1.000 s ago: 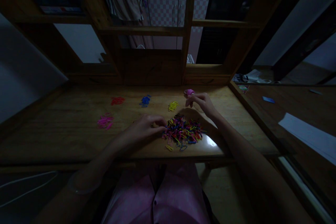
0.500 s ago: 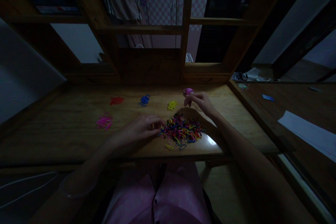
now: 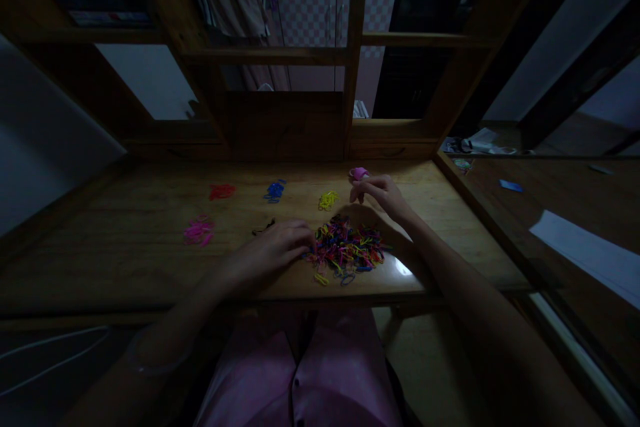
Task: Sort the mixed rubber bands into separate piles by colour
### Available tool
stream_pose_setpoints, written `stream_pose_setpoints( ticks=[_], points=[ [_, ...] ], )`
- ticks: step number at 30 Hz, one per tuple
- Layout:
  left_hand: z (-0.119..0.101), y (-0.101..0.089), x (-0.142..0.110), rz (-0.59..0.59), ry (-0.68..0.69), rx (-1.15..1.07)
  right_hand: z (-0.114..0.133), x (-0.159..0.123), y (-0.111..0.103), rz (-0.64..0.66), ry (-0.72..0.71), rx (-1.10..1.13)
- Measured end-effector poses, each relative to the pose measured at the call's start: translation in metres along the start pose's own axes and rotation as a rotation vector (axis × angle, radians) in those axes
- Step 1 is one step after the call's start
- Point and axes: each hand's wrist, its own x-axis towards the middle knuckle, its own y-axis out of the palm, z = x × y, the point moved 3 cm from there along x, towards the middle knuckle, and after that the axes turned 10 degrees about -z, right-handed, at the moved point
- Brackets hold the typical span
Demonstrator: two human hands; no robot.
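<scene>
A mixed heap of small coloured loops, which look like rubber bands, lies near the table's front edge. At the heap's left side, my left hand has its fingertips closed together and touching the loops; what they pinch is hidden. Dark loops show partly behind that hand. My right hand hovers beyond the heap with bent fingers drawn together, beside a pink object of unclear kind. Anything between these fingers cannot be made out. Left of it sits a small yellow pile.
Farther left are a blue pile, a red pile and a pink pile. A wooden shelf unit rises along the table's back. White paper and a blue card lie on the right-hand surface.
My left hand has shifted slightly and its fingers have closed down at the heap's edge. Dark loops behind it have come into view. My right hand has barely moved.
</scene>
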Motion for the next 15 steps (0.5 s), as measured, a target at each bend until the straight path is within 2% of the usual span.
stream_pose_setpoints(
  ticks=[4, 9, 13, 15],
  points=[
    [-0.004, -0.003, 0.0, 0.003, -0.021, -0.039, 0.001, -0.001, 0.0, 0.0, -0.001, -0.008],
    [-0.011, -0.012, -0.001, -0.027, -0.134, -0.103, 0.004, -0.001, 0.001, 0.013, -0.011, -0.028],
    [-0.002, -0.014, 0.0, -0.073, -0.244, -0.194, 0.006, 0.0, 0.001, 0.006, -0.004, -0.034],
    [0.008, -0.016, 0.003, -0.119, -0.256, -0.229, 0.006, 0.0, 0.002, 0.004, -0.007, -0.03]
  ],
)
